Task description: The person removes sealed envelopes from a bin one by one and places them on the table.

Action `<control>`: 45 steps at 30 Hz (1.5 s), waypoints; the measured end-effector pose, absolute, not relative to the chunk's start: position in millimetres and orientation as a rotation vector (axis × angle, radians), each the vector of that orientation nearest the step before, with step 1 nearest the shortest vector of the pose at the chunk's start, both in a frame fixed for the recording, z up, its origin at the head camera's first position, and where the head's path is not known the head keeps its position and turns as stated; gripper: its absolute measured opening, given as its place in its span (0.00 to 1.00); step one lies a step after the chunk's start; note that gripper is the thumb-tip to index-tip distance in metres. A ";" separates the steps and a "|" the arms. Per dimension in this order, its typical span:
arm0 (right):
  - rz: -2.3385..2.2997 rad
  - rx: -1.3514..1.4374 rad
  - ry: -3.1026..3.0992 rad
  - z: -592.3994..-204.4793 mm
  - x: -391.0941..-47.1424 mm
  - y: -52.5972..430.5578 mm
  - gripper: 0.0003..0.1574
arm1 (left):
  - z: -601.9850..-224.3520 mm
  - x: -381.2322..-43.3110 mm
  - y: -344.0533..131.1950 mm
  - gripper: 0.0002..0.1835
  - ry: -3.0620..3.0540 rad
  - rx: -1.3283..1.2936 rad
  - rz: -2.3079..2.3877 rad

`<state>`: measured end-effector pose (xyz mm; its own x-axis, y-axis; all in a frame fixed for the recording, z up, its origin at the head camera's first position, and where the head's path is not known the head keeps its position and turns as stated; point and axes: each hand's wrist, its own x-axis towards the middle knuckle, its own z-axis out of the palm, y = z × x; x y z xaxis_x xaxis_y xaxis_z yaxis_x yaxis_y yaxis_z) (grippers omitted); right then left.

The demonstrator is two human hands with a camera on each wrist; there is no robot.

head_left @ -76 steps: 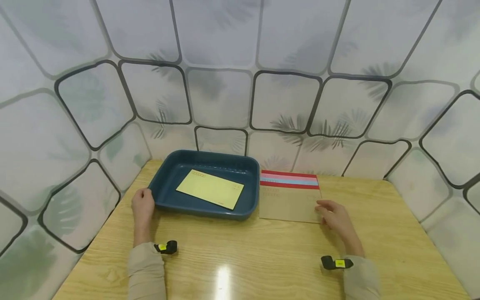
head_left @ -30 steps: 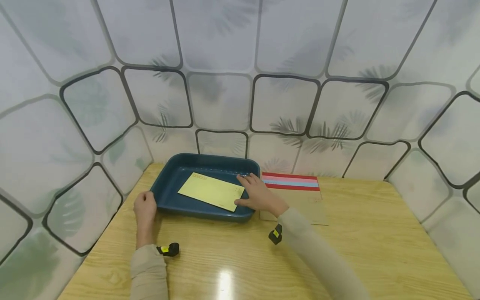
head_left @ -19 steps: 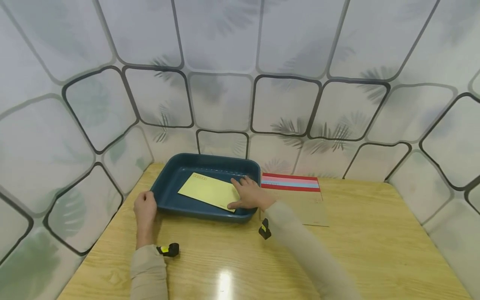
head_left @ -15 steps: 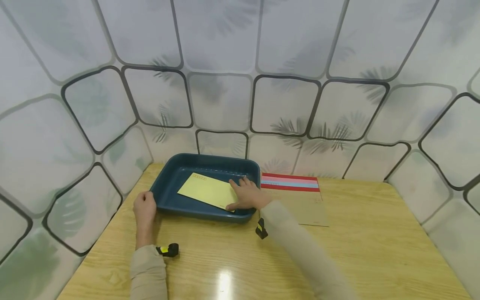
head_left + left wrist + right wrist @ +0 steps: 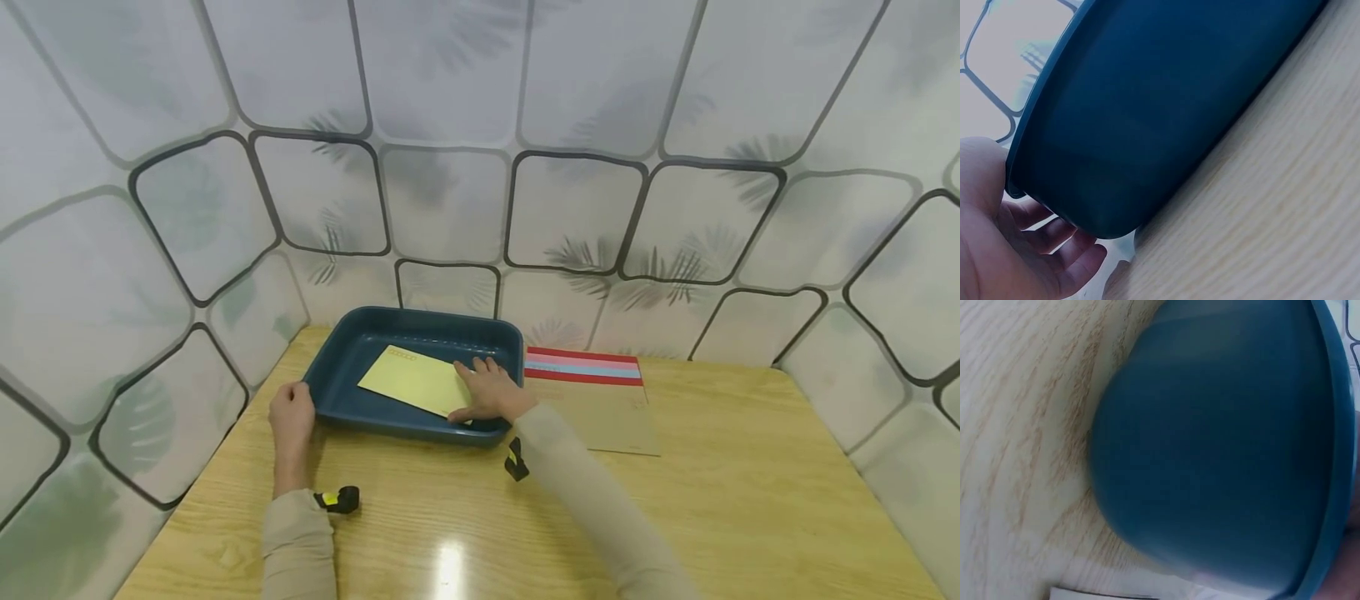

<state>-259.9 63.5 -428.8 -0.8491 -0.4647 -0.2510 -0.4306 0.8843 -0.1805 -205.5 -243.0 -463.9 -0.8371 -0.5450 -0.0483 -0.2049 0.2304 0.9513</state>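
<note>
A dark blue tray point(image 5: 405, 432) rests on the table with a yellow envelope point(image 5: 412, 379) lying slantwise on its floor. My left hand point(image 5: 291, 412) grips the tray's left front corner; in the left wrist view its fingers point(image 5: 1075, 250) curl below the rim against the outer wall. Reaching over the right wall, my right hand point(image 5: 491, 392) lies with spread fingers over the envelope's right end and hides it. In the right wrist view the tray's outer wall point(image 5: 1210, 444) hides most of that hand, leaving a bit of skin at the right edge.
A brown envelope point(image 5: 618, 417) lies right of the tray, with red, pink and light blue bands along its far side. The wooden table point(image 5: 420, 517) extends toward me. A patterned wall point(image 5: 442, 200) stands behind and at both sides.
My right hand has left the brown envelope's right edge, moved left over the tray and come down on the yellow envelope. My left hand stays at the tray's corner.
</note>
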 end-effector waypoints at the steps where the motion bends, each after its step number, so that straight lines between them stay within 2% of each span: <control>1: -0.167 -0.670 2.764 -429.3 -260.0 63.2 0.65 | -464.1 -205.8 -243.1 0.28 -2.216 0.699 -1.642; 12: -0.107 -0.648 2.762 -432.6 -258.8 59.9 0.66 | -464.9 -206.9 -244.4 0.28 -2.208 0.702 -1.663; 28: -0.078 -0.628 2.771 -446.9 -257.6 55.2 0.60 | -465.7 -207.3 -244.5 0.26 -2.211 0.704 -1.651; 45: -0.046 -0.660 2.768 -442.8 -255.2 52.6 0.56 | -466.5 -207.0 -244.9 0.26 -2.205 0.710 -1.647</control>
